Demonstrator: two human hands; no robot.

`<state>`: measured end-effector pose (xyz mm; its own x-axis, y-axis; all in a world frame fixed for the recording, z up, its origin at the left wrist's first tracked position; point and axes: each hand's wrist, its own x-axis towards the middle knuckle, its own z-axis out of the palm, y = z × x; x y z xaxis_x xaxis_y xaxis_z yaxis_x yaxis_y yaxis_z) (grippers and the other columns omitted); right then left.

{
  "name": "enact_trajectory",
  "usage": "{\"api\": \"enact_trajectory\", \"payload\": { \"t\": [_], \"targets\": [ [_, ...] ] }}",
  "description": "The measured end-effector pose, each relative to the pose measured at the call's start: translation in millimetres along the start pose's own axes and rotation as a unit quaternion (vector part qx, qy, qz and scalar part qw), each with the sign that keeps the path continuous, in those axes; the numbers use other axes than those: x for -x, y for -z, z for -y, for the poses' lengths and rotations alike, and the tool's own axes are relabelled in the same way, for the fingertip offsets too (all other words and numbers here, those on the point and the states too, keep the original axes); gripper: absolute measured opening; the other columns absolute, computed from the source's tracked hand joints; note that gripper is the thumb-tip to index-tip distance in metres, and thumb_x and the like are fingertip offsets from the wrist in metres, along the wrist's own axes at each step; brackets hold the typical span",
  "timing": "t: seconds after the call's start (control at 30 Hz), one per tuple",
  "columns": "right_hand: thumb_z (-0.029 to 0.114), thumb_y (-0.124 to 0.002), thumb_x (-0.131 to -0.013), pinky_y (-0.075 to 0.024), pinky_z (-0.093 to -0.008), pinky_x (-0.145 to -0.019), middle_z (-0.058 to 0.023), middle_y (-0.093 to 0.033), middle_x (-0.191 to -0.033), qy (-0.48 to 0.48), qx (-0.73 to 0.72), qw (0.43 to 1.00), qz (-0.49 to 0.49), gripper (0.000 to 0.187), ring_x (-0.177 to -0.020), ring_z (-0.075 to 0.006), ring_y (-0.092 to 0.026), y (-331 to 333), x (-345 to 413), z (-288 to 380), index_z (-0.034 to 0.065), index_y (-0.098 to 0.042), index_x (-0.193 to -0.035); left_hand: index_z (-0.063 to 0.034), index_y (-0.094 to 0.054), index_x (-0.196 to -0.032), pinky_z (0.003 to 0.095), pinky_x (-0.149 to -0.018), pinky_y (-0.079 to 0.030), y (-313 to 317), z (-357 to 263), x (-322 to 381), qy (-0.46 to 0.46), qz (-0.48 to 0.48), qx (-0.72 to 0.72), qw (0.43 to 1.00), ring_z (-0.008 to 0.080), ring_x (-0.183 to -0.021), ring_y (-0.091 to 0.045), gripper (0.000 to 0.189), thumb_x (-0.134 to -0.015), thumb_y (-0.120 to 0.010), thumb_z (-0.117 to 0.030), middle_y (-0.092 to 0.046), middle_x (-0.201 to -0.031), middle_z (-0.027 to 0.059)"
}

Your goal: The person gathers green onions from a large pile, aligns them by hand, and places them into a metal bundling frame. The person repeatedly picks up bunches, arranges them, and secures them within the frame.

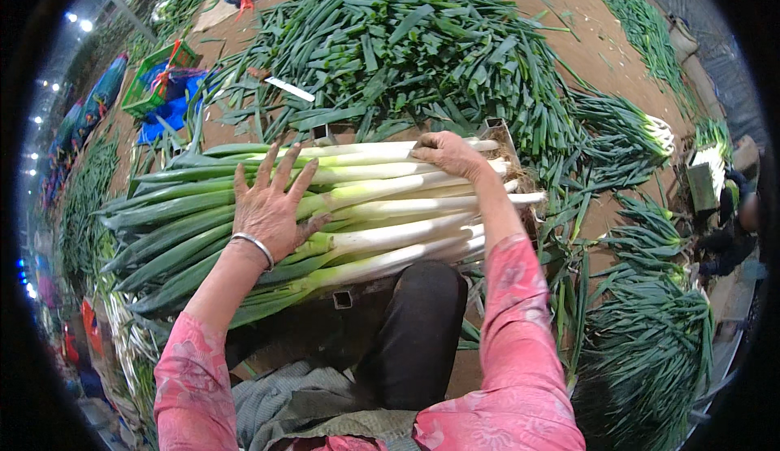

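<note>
A broad bundle of large green onions (390, 207) lies crosswise before me on a low metal frame (499, 131), green leaves to the left, white stems and rooty ends to the right. My left hand (275, 210) rests flat on the leaves with its fingers spread, a silver bangle at the wrist. On the far side of the bundle, my right hand (450, 153) has its fingers bent over a white stem; whether they grip it is unclear. Beyond the frame, a knife with a white blade (290, 89) lies on loose leaves.
A large heap of cut green leaves (402, 42) stands beyond the frame. A green plastic crate (143, 88) with blue sheeting is at the upper left. More onion bunches (652, 329) lie to the right, where a co-worker's dark-clothed limbs (728, 244) show near the rim.
</note>
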<state>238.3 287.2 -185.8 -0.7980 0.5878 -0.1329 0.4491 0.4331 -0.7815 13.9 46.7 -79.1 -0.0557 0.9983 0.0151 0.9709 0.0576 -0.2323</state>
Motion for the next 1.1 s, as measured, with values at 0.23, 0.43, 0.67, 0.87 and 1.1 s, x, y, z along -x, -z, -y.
{"api": "enact_trajectory", "payload": {
  "t": [0.23,0.43,0.67,0.87,1.1],
  "targets": [
    [0.038,-0.061,-0.086,-0.0351,-0.0409,-0.083,-0.0112,-0.068,-0.083,0.059,0.056,0.984,-0.157,0.03,-0.084,-0.0283,-0.06,-8.5,8.7,23.4,0.0101,-0.071,-0.091,-0.0242,-0.038,-0.143,0.0615,-0.11,-0.014,-1.4,-1.2,-2.5,-0.019,0.019,0.001,1.0,0.0293,-0.14,-0.025,0.071,-0.084,-0.052,-0.062,-0.032,-0.15,0.0046],
    [0.037,-0.063,-0.087,-0.0398,-0.0401,-0.089,-0.0118,-0.063,-0.095,-0.025,0.071,0.993,-0.093,0.032,-0.099,-0.0274,-0.055,-13.3,9.2,9.7,0.0084,-0.07,-0.097,-0.0241,-0.038,-0.143,0.0621,-0.109,-0.018,-0.3,-3.6,-12.2,-0.004,0.079,0.003,0.997,0.0299,-0.139,-0.027,0.068,-0.086,-0.051,-0.059,-0.033,-0.15,0.0054],
    [0.055,-0.051,-0.089,-0.0307,-0.0468,-0.105,-0.0132,-0.047,-0.129,-0.049,0.246,0.925,-0.285,0.057,-0.122,-0.0296,-0.043,-14.3,87.5,9.7,0.0099,-0.058,-0.123,-0.0199,-0.036,-0.143,0.0659,-0.106,-0.02,-1.5,-9.0,-23.2,0.049,0.099,0.0,0.994,0.0314,-0.138,-0.029,0.07,-0.086,-0.049,-0.059,-0.034,-0.149,0.0087],
    [0.054,-0.059,-0.083,-0.0328,-0.0456,-0.1,-0.0125,-0.052,-0.124,0.08,0.245,0.944,-0.204,0.055,-0.117,-0.0322,-0.045,-11.5,118.8,27.0,0.0079,-0.062,-0.113,-0.0218,-0.035,-0.144,0.0622,-0.107,-0.021,-2.7,-8.8,-23.7,0.043,0.096,-0.006,0.994,0.0309,-0.137,-0.031,0.071,-0.085,-0.05,-0.06,-0.033,-0.15,0.0081],
    [0.021,-0.071,-0.075,-0.0394,-0.0413,-0.086,-0.0107,-0.059,-0.094,0.101,0.135,0.948,-0.27,0.025,-0.094,-0.0294,-0.053,-24.6,121.4,25.0,0.0051,-0.066,-0.094,-0.0192,-0.035,-0.143,0.0585,-0.106,-0.025,-4.9,3.9,-28.4,0.0,0.093,-0.013,0.996,0.0326,-0.132,-0.037,0.075,-0.085,-0.046,-0.065,-0.037,-0.147,0.0084]
  ]
}}
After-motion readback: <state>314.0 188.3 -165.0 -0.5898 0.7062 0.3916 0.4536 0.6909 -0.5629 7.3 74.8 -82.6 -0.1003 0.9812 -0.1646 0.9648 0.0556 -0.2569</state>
